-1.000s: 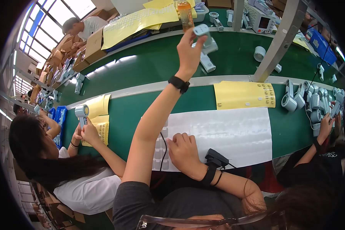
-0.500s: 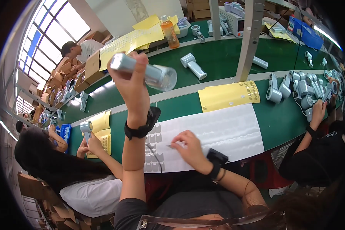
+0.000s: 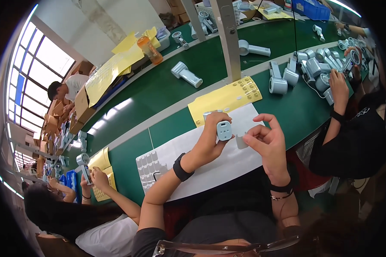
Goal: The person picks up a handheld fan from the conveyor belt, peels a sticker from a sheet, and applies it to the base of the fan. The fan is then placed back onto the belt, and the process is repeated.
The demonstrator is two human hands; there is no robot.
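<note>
My left hand (image 3: pixel 206 143) is wrapped round a pale blue handheld fan (image 3: pixel 224 131), its handle end facing me; the fan's head is mostly hidden behind my fingers. Close beside it, my right hand (image 3: pixel 268 147) pinches a small grey sticker (image 3: pixel 241 140) between thumb and fingertips, the other fingers curled loosely. Sticker and fan are near each other; a small gap shows between them. Below both hands lies a long white backing sheet (image 3: pixel 180 150), with rows of grey stickers (image 3: pixel 146 165) at its left end.
A yellow sticker sheet (image 3: pixel 223 99) lies beyond the white one. Several fans (image 3: pixel 315 66) are piled at right beside a co-worker's hands (image 3: pixel 339 88). Another co-worker at left holds a fan (image 3: pixel 83 160). A metal post (image 3: pixel 228 47) rises by the green conveyor (image 3: pixel 158 83), where a fan (image 3: pixel 186 74) lies.
My left hand has brought the fan down and right, turning its handle end toward me. My right hand has lifted from the white sheet with a grey sticker. The view has shifted right.
</note>
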